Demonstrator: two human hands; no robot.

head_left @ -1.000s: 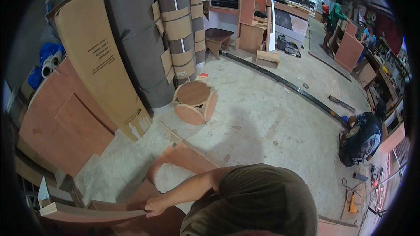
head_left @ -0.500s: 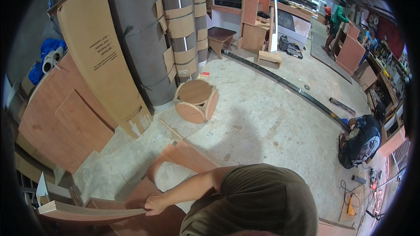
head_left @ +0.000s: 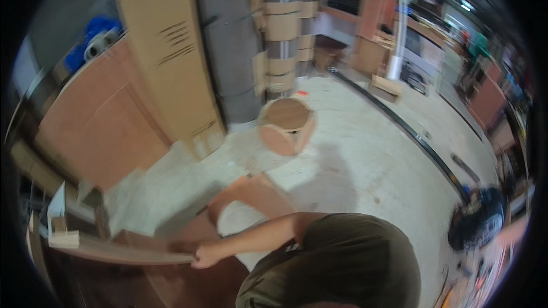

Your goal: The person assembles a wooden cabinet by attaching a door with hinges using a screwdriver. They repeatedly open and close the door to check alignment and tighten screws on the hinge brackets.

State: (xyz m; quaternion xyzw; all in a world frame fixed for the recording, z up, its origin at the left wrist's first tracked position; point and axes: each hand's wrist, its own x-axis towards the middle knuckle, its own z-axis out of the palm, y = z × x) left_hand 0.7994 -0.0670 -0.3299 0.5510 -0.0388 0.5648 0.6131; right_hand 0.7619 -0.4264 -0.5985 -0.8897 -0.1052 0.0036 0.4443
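Observation:
My right arm (head_left: 268,238), in an olive sleeve, reaches across to the left. My right hand (head_left: 206,255) is closed on the end of a wooden panel (head_left: 137,254), whose pale layered edge faces up. Below that edge, the reddish-brown face of the panel drops into shadow. Just beyond my hand lies a reddish plywood piece with a rounded cutout (head_left: 257,190) on the floor. My left hand does not show. The picture is blurred by motion.
A round-topped wooden stool (head_left: 288,115) stands ahead, near tall wrapped grey rolls (head_left: 231,51). A flat cardboard box (head_left: 162,40) and plywood sheets (head_left: 105,117) lean at the left. A long black bar (head_left: 394,120) lies across the floor. One person crouches (head_left: 478,219) at the right; others stand farther back.
The view has swung, so the surroundings sit farther right in the picture. My right hand keeps its hold on the panel, and the panel's far-left end appears higher.

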